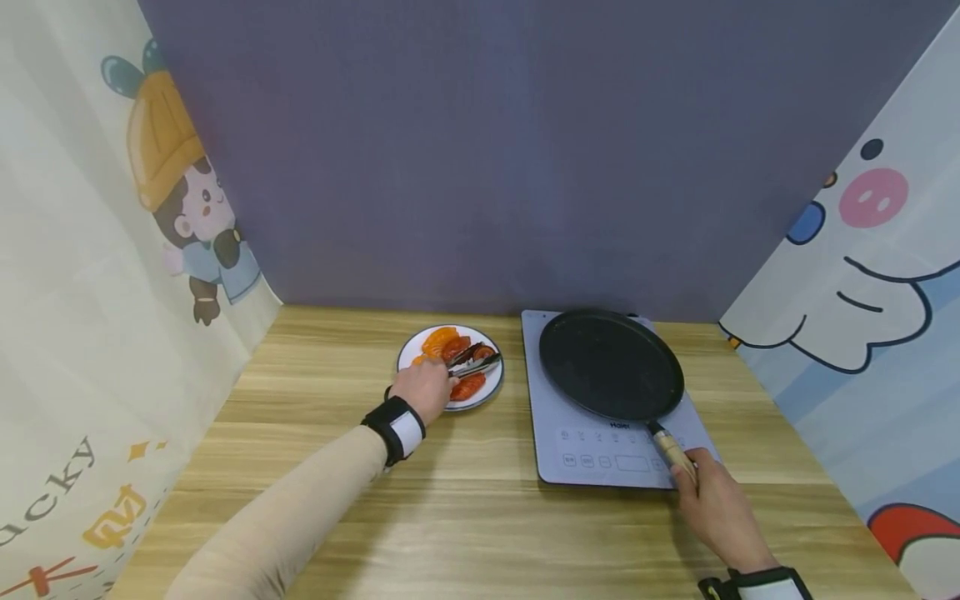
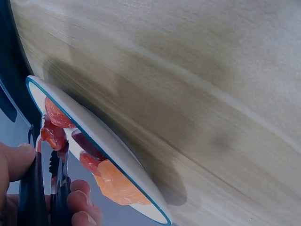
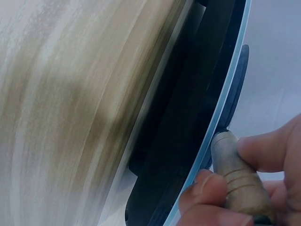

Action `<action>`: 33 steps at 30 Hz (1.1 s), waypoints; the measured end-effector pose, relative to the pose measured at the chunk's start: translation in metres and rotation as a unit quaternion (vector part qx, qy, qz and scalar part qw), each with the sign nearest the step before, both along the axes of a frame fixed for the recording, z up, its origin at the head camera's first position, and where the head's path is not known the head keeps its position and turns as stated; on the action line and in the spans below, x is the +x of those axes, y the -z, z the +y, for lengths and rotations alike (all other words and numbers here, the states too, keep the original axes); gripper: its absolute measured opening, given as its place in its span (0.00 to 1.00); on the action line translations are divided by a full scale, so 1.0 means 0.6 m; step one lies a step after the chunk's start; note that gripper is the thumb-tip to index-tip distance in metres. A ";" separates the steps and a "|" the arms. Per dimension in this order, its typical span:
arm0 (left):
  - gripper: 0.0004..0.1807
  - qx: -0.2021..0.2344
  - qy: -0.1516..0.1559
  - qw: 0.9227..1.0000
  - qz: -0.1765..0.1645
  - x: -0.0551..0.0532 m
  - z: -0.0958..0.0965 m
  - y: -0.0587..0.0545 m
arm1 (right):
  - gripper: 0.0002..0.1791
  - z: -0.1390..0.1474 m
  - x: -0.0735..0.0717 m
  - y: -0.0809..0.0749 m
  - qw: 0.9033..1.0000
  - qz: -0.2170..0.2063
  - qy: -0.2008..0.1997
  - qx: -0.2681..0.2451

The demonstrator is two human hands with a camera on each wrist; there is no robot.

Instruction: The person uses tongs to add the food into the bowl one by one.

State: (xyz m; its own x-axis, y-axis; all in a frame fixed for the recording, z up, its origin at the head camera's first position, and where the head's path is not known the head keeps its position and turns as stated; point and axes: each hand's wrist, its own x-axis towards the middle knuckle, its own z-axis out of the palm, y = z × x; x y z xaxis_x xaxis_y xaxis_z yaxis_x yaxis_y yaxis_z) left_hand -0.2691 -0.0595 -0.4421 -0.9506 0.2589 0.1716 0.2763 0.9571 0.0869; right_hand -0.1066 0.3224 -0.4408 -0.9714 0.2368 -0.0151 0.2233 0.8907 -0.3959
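My left hand grips a pair of tongs with dark handles and metal tips. The tips reach over a white, blue-rimmed plate that bears orange pieces of food and several red ones. In the left wrist view, a dark red piece lies at the tong tips; whether they pinch it, I cannot tell. My right hand holds the wooden handle of a flat black frying pan. The pan rests on a grey induction cooktop, its inside bare.
A wood-grain table carries the plate at centre left and the cooktop at right. Behind it rises a dark grey-blue panel. Printed curtains hang on the left and right.
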 end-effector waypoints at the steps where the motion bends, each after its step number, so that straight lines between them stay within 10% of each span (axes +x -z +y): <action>1: 0.21 0.000 0.000 1.000 0.000 0.000 0.000 0.000 | 0.19 0.000 0.000 0.001 1.000 0.001 0.000 0.001; 33: 0.21 0.010 0.063 0.993 0.097 -0.008 0.069 -0.057 | 0.18 0.007 0.001 0.000 1.000 -0.005 -0.011 -0.010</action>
